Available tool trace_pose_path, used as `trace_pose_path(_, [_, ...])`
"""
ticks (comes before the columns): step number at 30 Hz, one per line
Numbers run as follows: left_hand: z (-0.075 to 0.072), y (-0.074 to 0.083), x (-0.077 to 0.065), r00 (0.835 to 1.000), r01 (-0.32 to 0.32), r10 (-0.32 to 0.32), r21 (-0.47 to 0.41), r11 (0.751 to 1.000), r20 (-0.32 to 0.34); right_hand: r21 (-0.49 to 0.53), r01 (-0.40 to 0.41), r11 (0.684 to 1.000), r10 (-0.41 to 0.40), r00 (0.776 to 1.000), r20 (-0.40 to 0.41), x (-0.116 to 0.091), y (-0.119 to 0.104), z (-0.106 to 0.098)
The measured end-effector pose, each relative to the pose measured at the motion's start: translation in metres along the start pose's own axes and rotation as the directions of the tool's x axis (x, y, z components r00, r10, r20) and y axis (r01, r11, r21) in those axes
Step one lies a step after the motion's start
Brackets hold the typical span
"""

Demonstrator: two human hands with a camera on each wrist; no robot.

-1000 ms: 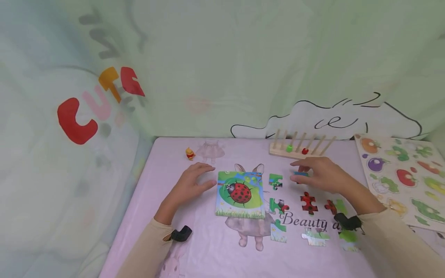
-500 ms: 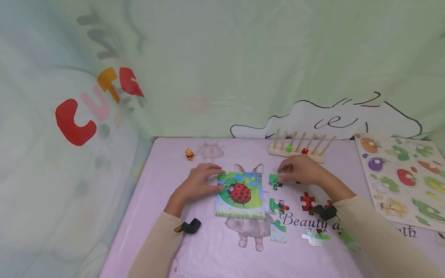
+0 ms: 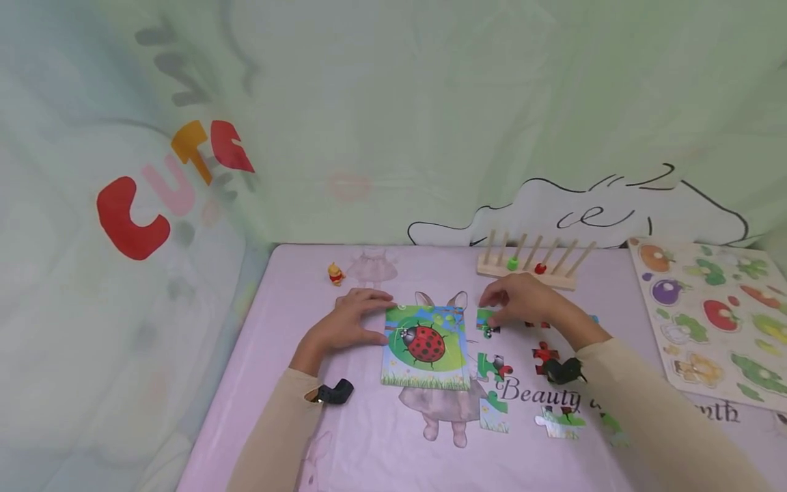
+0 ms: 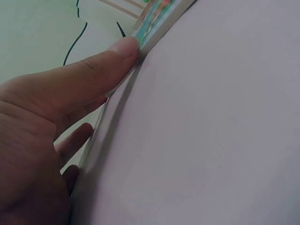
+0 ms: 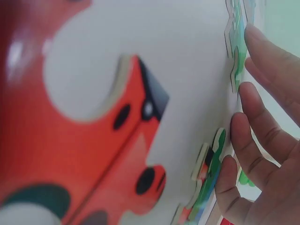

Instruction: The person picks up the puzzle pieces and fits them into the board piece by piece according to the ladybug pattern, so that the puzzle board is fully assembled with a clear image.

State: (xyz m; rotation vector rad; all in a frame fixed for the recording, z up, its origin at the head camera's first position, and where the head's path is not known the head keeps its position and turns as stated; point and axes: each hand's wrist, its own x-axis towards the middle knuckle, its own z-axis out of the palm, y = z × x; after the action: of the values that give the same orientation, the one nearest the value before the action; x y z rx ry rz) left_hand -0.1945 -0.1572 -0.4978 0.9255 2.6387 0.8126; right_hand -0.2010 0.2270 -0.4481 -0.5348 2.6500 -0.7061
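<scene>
My left hand (image 3: 350, 324) rests at the left side of a square ladybug picture board (image 3: 439, 365), thumb by its left edge and index finger by its upper corner. In the left wrist view the thumb tip (image 4: 125, 46) touches the board's edge, with the other fingers stretched out behind. Over the upper-left puzzle piece (image 3: 484, 315) is my right hand (image 3: 522, 301), thumb overlapping the piece and fingers beyond its top edge. The right wrist view shows its fingers (image 5: 255, 140) spread and slightly bent, with nothing pinched between them.
More puzzle pieces lie nearby, including a green-and-red one (image 3: 490, 367), a grassy corner (image 3: 494, 418) and a red spotted one (image 3: 544, 355). Behind stands a wooden peg rack (image 3: 522, 272). A vegetable board (image 3: 682, 318) lies at right, a small yellow bear figure (image 3: 335, 275) at back left.
My right hand has moved left from the upper-middle piece to the upper-left piece. My left hand has shifted slightly right, up against the ladybug board.
</scene>
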Motion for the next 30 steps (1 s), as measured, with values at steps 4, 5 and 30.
trace_pose_path(4, [-0.0008, -0.0001, -0.0016, 1.0, -0.005, 0.005, 0.007, 1.0, 0.001, 0.016, 0.017, 1.0, -0.017, 1.0, 0.009, 0.0013, -0.0014, 0.0002])
trace_pose_path(5, [-0.0005, -0.0001, -0.002, 1.0, -0.007, 0.007, 0.012, 1.0, 0.001, 0.022, 0.02, 1.0, -0.021, 1.0, 0.012, 0.0015, -0.0014, 0.0002])
trace_pose_path(30, [0.002, 0.0051, 0.0009, 0.999, 0.031, -0.032, 0.033, 0.999, 0.027, 0.094, -0.1, 0.991, 0.094, 0.994, 0.061, 0.0076, 0.0, 0.0002])
